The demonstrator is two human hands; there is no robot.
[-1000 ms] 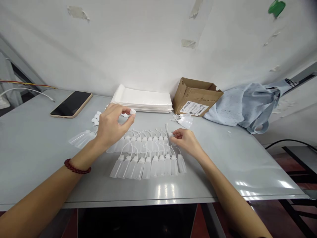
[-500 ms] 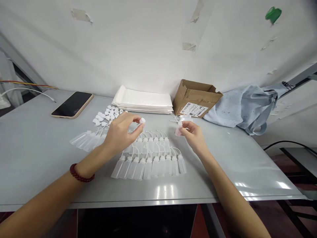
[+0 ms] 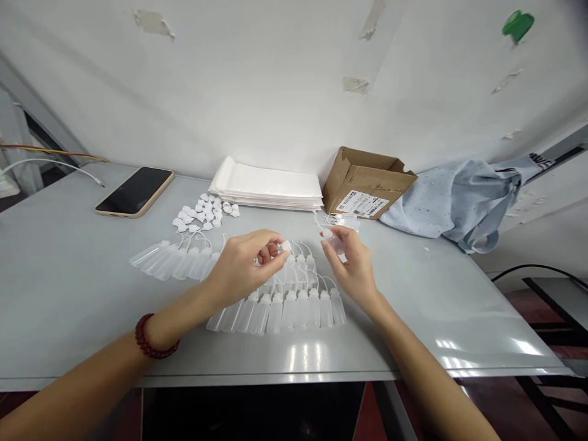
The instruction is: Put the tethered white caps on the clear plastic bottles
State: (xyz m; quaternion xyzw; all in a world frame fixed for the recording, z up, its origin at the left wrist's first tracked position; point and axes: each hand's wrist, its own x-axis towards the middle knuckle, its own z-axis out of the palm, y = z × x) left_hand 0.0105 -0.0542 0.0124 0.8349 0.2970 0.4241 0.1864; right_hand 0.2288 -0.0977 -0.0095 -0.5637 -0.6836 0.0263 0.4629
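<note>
Between thumb and forefinger, my left hand [image 3: 250,263] pinches a small white cap [image 3: 285,246] above the rows of bottles. My right hand [image 3: 351,263] is closed on a small translucent squeeze bottle [image 3: 337,244], its neck pointing up and left. A short gap separates the cap from this bottle. Under and in front of my left hand lie rows of similar bottles [image 3: 289,308] with thin curved spouts. Another fan of bottles [image 3: 158,260] lies to the left, partly hidden by my left hand. A pile of loose white caps [image 3: 202,211] is behind it.
A phone [image 3: 135,192] lies at the back left of the grey table [image 3: 82,306]. Stacked white envelopes [image 3: 271,184], an open cardboard box [image 3: 367,184] and a light blue cloth bag [image 3: 452,202] line the wall. A few bottles [image 3: 350,222] lie before the box.
My left hand has moved right and slightly down with the cap, closer to my right hand. The bottle in my right hand has turned and its spout tips left.
</note>
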